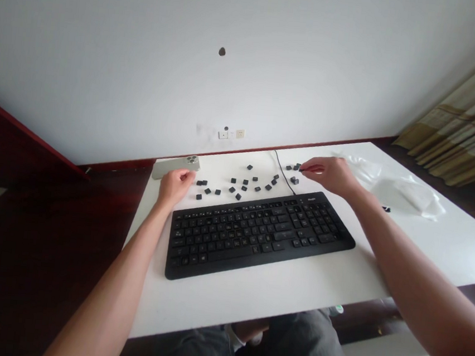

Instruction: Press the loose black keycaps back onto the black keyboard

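A black keyboard (257, 233) lies slightly turned on the white table, with gaps in places among its keys. Behind it several loose black keycaps (232, 181) are scattered. My right hand (328, 173) is beyond the keyboard's far right corner, thumb and fingers pinched on a small black keycap (301, 169). More keycaps (295, 181) lie close to those fingertips. Over by the left end of the scattered keycaps, my left hand (174, 187) is closed with curled fingers beside a phone (165, 167). Whatever that hand may hold is hidden.
Crumpled clear plastic wrapping (408, 195) lies on the right of the white table (294, 284), with a small black item (386, 209) near my right forearm. A cable (282, 168) runs from the keyboard over the back edge. Behind stands a wall with sockets (231, 135).
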### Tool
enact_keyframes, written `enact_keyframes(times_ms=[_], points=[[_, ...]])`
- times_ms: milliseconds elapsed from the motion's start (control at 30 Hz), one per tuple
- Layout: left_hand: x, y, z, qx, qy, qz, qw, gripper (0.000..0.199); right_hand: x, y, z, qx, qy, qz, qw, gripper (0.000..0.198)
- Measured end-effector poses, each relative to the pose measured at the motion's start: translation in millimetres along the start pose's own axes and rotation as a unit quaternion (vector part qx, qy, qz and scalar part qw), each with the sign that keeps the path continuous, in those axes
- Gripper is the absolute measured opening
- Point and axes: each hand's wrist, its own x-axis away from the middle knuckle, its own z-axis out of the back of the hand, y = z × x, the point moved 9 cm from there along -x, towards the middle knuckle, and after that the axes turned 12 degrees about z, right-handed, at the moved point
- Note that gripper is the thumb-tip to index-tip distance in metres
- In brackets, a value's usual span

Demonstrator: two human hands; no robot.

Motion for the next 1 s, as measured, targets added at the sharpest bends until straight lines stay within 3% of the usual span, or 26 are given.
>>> enact_keyframes(times_ms=[133,300,600,1000], points=[[1,1,0,-0.003,0.0,0.002,1.0,0.039,4,-64,-30,-0.127,-0.029,0.09,0.987,0.024],[0,0,0,0.003,0.001,0.003,1.0,0.037,19,-128,-67,-0.117,-0.167,0.215,0.955,0.017],[0,1,-1,0.005,0.001,-0.002,1.0,0.037,25,-129,-72,-0.088,-0.213,0.229,0.946,0.015],[0,0,-1,0.005,0.002,-0.001,1.0,0.038,33,-146,-70,-0.04,-0.193,0.276,0.941,0.018]])
